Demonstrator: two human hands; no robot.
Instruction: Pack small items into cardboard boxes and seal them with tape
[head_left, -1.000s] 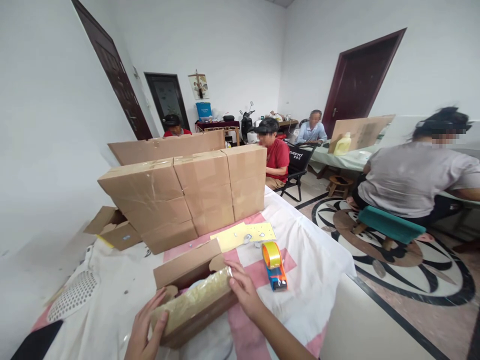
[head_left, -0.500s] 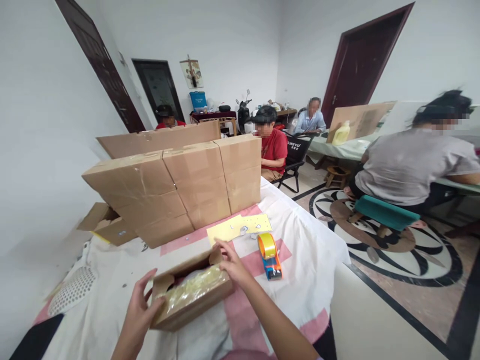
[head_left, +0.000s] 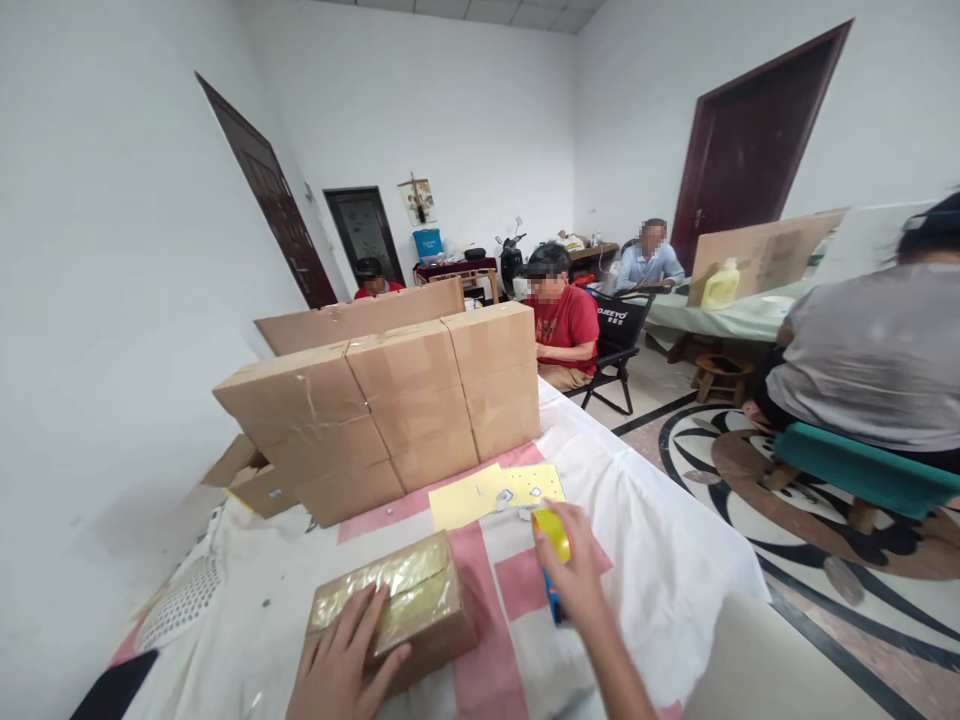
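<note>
Head view shows a closed brown carton (head_left: 417, 597), glossy on top.

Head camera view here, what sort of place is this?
Probably a makeshift workroom, perhaps in a home: stacked cardboard boxes on a cloth-covered table, a tape dispenser at the right hand, and a scooter farther back.

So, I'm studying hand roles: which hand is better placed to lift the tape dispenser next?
Probably the right hand, which is at the tape dispenser; the left hand lies spread on the closed box.
</note>
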